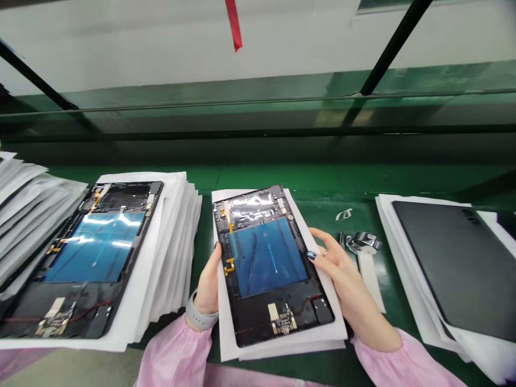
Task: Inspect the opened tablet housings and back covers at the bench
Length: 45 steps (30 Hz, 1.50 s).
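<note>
An opened tablet [270, 263] lies slightly turned over white paper sheets [338, 317] in front of me. Its blue battery, a small circuit board and thin red wires show. My left hand [208, 282] grips its left edge, thumb on the frame. At the right edge, my right hand [342, 274] holds the tablet with the thumb on top; its other fingers are partly bent and some are hidden. Just right of that hand is a roll of shiny silver tape [363, 243] with a pale strip [371, 282] extending from it.
On the left, another opened tablet [94, 247] tops a tall stack of white paper [177, 242], with more layered sheets [32, 215] beyond. A dark tablet back cover [459, 258] rests on paper at right. A green ledge and dark rail [258, 133] run behind the green table [322, 207].
</note>
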Motion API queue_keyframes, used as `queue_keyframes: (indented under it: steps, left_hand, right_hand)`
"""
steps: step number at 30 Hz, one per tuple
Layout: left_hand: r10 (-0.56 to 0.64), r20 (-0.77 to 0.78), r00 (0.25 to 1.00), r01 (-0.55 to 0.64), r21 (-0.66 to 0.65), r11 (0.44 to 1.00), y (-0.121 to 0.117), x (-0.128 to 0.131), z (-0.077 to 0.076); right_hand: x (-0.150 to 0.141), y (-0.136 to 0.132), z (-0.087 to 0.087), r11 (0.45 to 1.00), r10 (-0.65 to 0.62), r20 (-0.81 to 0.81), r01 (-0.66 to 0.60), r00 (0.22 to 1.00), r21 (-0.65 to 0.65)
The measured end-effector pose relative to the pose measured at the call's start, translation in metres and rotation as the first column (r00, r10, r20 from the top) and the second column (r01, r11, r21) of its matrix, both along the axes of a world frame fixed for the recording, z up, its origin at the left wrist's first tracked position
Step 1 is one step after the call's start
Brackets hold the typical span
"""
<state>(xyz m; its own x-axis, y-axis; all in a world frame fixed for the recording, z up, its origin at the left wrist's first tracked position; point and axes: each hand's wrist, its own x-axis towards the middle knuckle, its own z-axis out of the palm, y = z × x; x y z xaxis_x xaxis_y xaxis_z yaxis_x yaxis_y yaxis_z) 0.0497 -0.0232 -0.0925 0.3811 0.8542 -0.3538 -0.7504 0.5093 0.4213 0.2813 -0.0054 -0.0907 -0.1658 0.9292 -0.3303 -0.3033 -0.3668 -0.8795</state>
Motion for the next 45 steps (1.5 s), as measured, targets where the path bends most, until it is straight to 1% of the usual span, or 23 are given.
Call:
queue_keyframes:
  steps: [1, 3, 6, 11, 14, 16, 19, 22, 25, 28, 32, 35, 40, 45]
  left_hand:
    - [-0.008, -0.003, 1.0, 0.008, -0.003, 1.0, 0.0, 0.0, 0.0]
    - [-0.024, -0.005, 1.0, 0.024, -0.005, 1.0, 0.0, 0.001, -0.001]
    - [-0.047, -0.007, 0.999, 0.047, -0.003, 0.999, -0.001, 0.0, -0.003]
    - [-0.045, -0.015, 0.999, 0.045, -0.007, 0.999, 0.0, 0.001, -0.003]
    - [-0.062, -0.042, 0.997, 0.062, -0.01, 0.998, 0.0, 0.002, -0.002]
    - [-0.087, -0.07, 0.994, 0.086, -0.014, 0.996, -0.001, 0.003, -0.001]
    - [-0.118, -0.13, 0.984, 0.117, -0.012, 0.993, -0.001, 0.004, -0.001]
    - [-0.09, -0.222, 0.971, 0.1, 0.033, 0.994, -0.002, 0.004, -0.002]
    - [-0.02, -0.342, 0.94, 0.063, 0.116, 0.991, -0.004, 0.003, -0.006]
    - [0.027, -0.447, 0.894, 0.063, 0.185, 0.981, -0.004, 0.001, -0.011]
    - [0.094, -0.555, 0.827, 0.069, 0.265, 0.962, -0.003, 0.001, -0.015]
    - [0.145, -0.617, 0.774, 0.072, 0.313, 0.947, -0.002, 0.004, -0.014]
    - [0.2, -0.676, 0.71, 0.074, 0.354, 0.932, 0.0, 0.009, -0.008]
    - [0.25, -0.717, 0.65, 0.071, 0.385, 0.92, 0.0, 0.008, -0.011]
  right_hand:
    - [0.001, 0.001, 0.001, 0.999, -0.004, -0.017, 0.003, 1.0, -0.051]
    - [0.003, 0.001, 0.002, 0.996, 0.011, -0.036, -0.014, 0.999, -0.088]
    - [0.004, 0.0, 0.002, 0.996, 0.057, -0.052, -0.06, 0.997, -0.07]
    - [0.0, 0.001, 0.007, 0.997, -0.031, -0.089, 0.025, 0.996, -0.073]
    - [0.0, 0.001, 0.008, 0.993, 0.007, -0.09, -0.018, 0.996, -0.114]
    - [0.0, 0.0, 0.008, 0.991, 0.03, -0.034, -0.034, 0.999, -0.129]
    - [0.003, -0.001, 0.009, 0.997, 0.007, 0.106, 0.001, 0.994, -0.071]
    - [0.007, 0.001, 0.011, 0.997, -0.079, 0.2, 0.075, 0.977, 0.027]
    - [0.01, 0.004, 0.013, 0.986, -0.157, 0.231, 0.141, 0.96, 0.083]
    - [0.011, 0.003, 0.012, 0.979, -0.191, 0.228, 0.167, 0.955, 0.12]
    - [0.013, 0.0, 0.01, 0.972, -0.206, 0.246, 0.171, 0.947, 0.158]
    - [0.015, -0.001, 0.008, 0.963, -0.224, 0.282, 0.167, 0.933, 0.212]
    - [0.016, -0.003, 0.006, 0.937, -0.238, 0.339, 0.122, 0.91, 0.328]
    - [0.014, -0.006, 0.008, 0.912, -0.252, 0.365, 0.094, 0.896, 0.399]
